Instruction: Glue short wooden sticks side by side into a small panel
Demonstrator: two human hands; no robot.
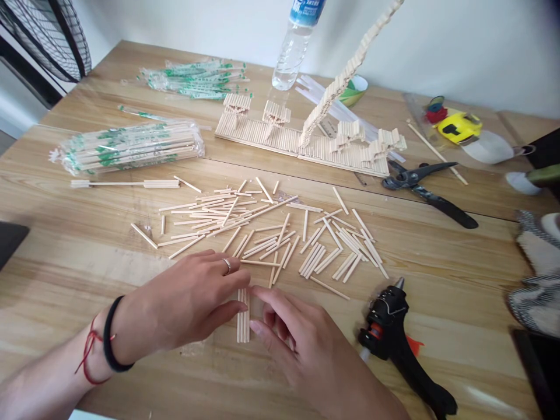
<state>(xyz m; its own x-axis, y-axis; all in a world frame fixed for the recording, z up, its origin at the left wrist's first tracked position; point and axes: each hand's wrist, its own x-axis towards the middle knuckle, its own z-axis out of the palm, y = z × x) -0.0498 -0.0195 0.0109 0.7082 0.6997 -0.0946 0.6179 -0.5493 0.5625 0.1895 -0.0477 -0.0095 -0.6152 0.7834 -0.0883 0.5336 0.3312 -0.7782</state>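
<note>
Lower centre of frame: a short row of cut sticks lies flat on the wooden table, side by side, ends pointing away from the person.

Left hand, ring on one finger, black band and red string at the wrist: fingers stretched out and close together, tips against the row's left edge, not wrapped round anything.

Right hand: forefinger extended along the row's right edge, touching it; the other fingers are loosely curled under, holding nothing.

Just above the hands, a loose scatter of cut sticks.

Black glue gun lies near the right hand, lower right.

Black shears at centre right.

Stick model at upper centre, water bottle behind it.

Wrapped chopstick packs at upper left.
</note>
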